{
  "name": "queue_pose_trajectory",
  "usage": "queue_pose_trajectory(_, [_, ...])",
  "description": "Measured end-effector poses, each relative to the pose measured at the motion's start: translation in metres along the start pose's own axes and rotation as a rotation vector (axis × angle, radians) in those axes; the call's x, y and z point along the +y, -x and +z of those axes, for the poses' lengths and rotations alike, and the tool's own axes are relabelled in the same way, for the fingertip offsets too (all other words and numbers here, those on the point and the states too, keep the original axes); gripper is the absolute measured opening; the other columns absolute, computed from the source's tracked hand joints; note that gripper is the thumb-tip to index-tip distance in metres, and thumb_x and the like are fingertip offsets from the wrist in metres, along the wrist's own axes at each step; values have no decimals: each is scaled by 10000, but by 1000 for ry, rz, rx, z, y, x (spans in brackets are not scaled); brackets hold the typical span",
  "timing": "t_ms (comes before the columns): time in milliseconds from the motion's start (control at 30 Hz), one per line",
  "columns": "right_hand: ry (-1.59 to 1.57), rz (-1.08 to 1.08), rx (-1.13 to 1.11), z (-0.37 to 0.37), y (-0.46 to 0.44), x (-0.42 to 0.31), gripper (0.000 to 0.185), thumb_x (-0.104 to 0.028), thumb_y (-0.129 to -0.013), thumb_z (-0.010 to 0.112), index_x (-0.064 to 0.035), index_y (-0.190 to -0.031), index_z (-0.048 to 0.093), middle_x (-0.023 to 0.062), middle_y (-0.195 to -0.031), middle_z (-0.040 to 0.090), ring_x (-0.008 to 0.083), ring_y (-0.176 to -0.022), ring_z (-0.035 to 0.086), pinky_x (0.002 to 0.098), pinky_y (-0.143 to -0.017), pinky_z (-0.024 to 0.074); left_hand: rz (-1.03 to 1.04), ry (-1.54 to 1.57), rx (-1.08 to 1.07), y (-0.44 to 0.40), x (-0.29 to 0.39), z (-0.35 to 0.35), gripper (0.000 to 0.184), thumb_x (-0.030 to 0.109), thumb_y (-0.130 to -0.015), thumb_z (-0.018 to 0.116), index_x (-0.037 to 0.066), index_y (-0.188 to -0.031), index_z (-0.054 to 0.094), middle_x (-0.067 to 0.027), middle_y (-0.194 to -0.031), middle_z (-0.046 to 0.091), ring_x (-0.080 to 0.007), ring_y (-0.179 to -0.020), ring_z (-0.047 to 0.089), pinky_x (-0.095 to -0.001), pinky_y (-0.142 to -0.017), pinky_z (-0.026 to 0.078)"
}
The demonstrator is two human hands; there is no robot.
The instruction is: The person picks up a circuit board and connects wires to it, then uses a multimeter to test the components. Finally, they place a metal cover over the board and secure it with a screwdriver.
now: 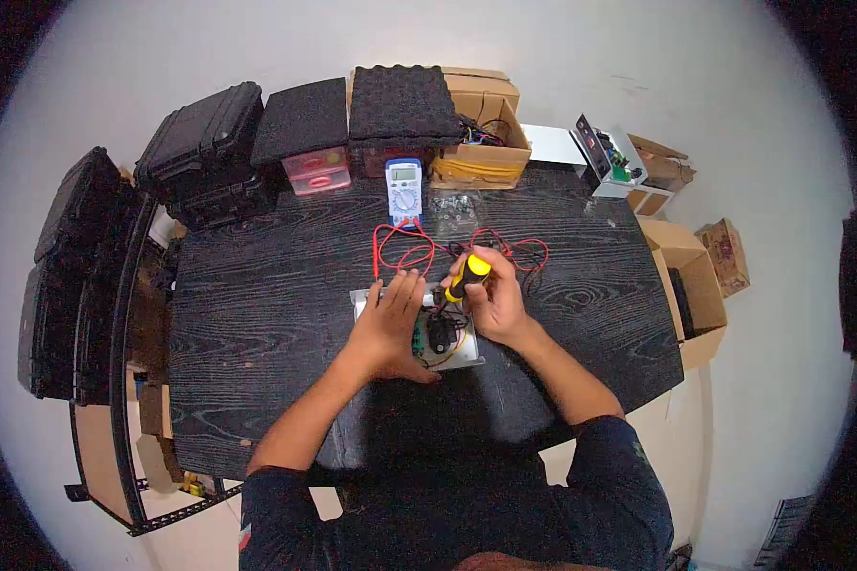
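Note:
A metal chassis (465,356) with a green circuit board, black parts and thin wires lies on the dark table, near its front edge. My left hand (388,324) rests on the chassis's left side, fingers spread, holding nothing. My right hand (497,300) is closed round a yellow and black screwdriver (470,275), over the chassis's upper right part. The tool's tip is too hidden to make out. Just beyond my hands, a blue and white multimeter (405,193) lies with its red lead (378,249) looped on the table.
Behind the multimeter are foam-topped red bins (317,172) and a cardboard box (479,169) of cables. A clear bag (455,211) of small parts lies beside the meter. Black cases (205,143) stand at left. An open electronics unit (617,162) sits back right, above another carton (703,328).

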State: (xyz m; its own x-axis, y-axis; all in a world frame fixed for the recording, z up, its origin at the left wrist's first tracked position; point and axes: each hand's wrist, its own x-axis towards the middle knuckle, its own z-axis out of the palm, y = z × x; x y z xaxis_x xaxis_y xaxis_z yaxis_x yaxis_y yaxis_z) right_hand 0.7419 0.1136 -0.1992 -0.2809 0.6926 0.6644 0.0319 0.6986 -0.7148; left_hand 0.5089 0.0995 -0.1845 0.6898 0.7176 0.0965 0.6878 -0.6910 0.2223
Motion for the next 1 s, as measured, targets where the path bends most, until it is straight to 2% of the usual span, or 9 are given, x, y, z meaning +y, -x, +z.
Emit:
queue_pose_trajectory(133, [77, -34, -31, -2, 4, 5, 524, -269, -1085, 540, -147, -1532, 294, 168, -1196, 576, 245, -1022, 686, 385, -884, 573, -12, 41, -6, -1, -1, 3, 1520, 707, -469, 902, -66, -1583, 215, -256, -1638, 285, -404, -1557, 231, -596, -1253, 178])
queue_pose_trajectory(233, [187, -124, -40, -2, 4, 4, 521, -172, -1060, 593, -149, -1516, 343, 188, -1203, 598, 270, -1017, 694, 384, -883, 576, -10, 29, -11, -1, -1, 3, 1532, 714, -464, 901, -68, -1585, 208, -256, -1642, 277, -402, -1560, 221, -596, -1251, 180])
queue_pose_trajectory(333, [325, -231, -51, -2, -14, -23, 529, -78, -923, 756, -60, -1391, 511, 215, -1159, 671, 371, -1010, 710, 420, -838, 593, -9, 17, -4, -1, 0, 2, 1526, 712, -457, 902, -69, -1578, 221, -255, -1637, 282, -404, -1556, 226, -603, -1246, 184])
queue_pose_trajectory(433, [287, -169, -58, 4, -26, -42, 621, -15, -821, 813, -79, -1378, 547, 194, -1161, 680, 382, -1008, 707, 420, -841, 599, 11, 46, 32, 0, -1, 5, 1500, 679, -453, 913, -66, -1568, 240, -254, -1627, 291, -409, -1549, 235, -616, -1237, 192])
queue_pose_trajectory(633, [448, -99, -129, 2, -26, -43, 652, 17, -804, 790, -78, -1399, 541, 186, -1187, 674, 384, -1032, 705, 415, -869, 602, 12, 53, 17, 0, -2, 6, 1466, 636, -442, 921, -62, -1551, 264, -254, -1618, 295, -412, -1544, 236, -618, -1233, 191])
queue_pose_trajectory(733, [387, -173, -82, 2, -39, -56, 650, 0, -799, 807, -93, -1388, 548, 190, -1167, 671, 373, -1016, 712, 414, -836, 609, 22, 0, 1, -1, -3, 3, 1493, 744, -495, 869, -79, -1570, 239, -247, -1630, 296, -399, -1549, 245, -609, -1235, 213])
queue_pose_trajectory(833, [321, -105, -75, 5, -33, -45, 650, -15, -807, 812, -101, -1392, 545, 188, -1161, 664, 371, -1009, 710, 414, -825, 611, 2, -5, -15, -1, 0, 1, 1489, 737, -493, 873, -77, -1567, 240, -246, -1628, 298, -400, -1546, 249, -610, -1234, 215])
queue_pose_trajectory(933, [445, -112, -107, 3, -25, -36, 681, 9, -810, 784, -101, -1426, 514, 201, -1220, 651, 380, -1050, 705, 423, -866, 606, -12, -27, -41, -2, 1, 1, 1495, 732, -491, 876, -77, -1569, 230, -243, -1632, 288, -400, -1546, 243, -608, -1237, 212])
queue_pose_trajectory(1000, [412, -103, -144, 0, -31, -49, 711, 22, -820, 767, -101, -1458, 477, 206, -1244, 649, 388, -1060, 701, 429, -895, 600, -8, -26, -31, -2, -1, 3, 1495, 732, -492, 877, -76, -1570, 227, -242, -1636, 280, -399, -1548, 235, -607, -1239, 207])
